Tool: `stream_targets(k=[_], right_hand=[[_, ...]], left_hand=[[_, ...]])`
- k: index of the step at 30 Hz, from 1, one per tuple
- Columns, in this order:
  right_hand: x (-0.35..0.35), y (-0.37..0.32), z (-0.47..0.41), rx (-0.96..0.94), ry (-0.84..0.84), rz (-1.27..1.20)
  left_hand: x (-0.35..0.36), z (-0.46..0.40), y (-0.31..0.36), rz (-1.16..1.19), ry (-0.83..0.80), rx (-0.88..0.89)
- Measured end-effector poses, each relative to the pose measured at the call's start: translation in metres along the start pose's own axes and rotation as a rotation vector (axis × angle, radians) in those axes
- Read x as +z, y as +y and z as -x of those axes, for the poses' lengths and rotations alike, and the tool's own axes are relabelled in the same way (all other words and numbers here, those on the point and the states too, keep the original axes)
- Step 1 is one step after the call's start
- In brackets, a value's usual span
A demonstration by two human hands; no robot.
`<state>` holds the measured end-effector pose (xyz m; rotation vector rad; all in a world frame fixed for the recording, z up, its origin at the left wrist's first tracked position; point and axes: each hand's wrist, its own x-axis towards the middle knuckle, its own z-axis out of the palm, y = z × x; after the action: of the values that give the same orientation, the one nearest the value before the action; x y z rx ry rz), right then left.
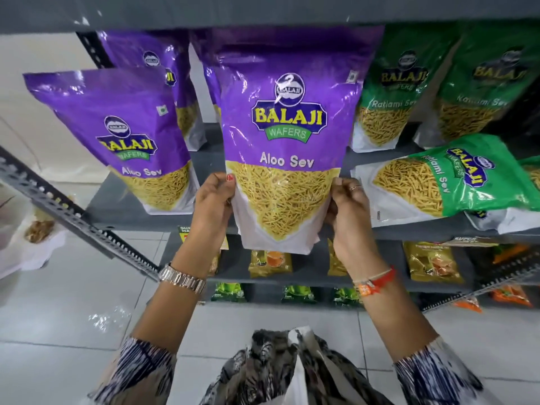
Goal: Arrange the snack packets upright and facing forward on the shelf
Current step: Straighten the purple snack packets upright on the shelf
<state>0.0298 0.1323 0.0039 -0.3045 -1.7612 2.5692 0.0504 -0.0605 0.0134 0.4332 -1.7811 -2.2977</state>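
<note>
I hold a purple Aloo Sev packet (287, 135) upright and facing me, in front of the grey shelf (117, 206). My left hand (214, 204) grips its lower left edge and my right hand (349, 211) grips its lower right edge. Its bottom hangs below the shelf's front lip. Another purple Aloo Sev packet (125, 135) stands upright at the left, with one more purple packet (152, 62) behind it. Two green Ratlami Sev packets (391, 92) (485, 89) stand upright at the right. A third green Ratlami Sev packet (438, 179) lies on its side in front of them.
A slotted grey upright (67, 211) slants across the left. Lower shelves hold small yellow packets (270, 263), green packets (228, 292) and orange packets (511, 295). The upper shelf's underside (263, 10) runs across the top. White floor tiles lie below.
</note>
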Motion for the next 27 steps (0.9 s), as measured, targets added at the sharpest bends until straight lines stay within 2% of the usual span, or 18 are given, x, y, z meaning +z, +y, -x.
stream_targets(k=[9,16,27], right_hand=[[0.048,0.017,-0.035,0.017,-0.072,-0.022],[0.068,0.037,-0.050,0.008,-0.135,-0.048],[0.066,0.062,-0.053,0.001,-0.192,0.080]], left_hand=[[-0.016,-0.051,-0.004,-0.143,0.131,0.018],[-0.028,-0.080,-0.012,-0.103,0.192,0.000],[-0.036,-0.084,-0.039,-0.037,0.227,0.018]])
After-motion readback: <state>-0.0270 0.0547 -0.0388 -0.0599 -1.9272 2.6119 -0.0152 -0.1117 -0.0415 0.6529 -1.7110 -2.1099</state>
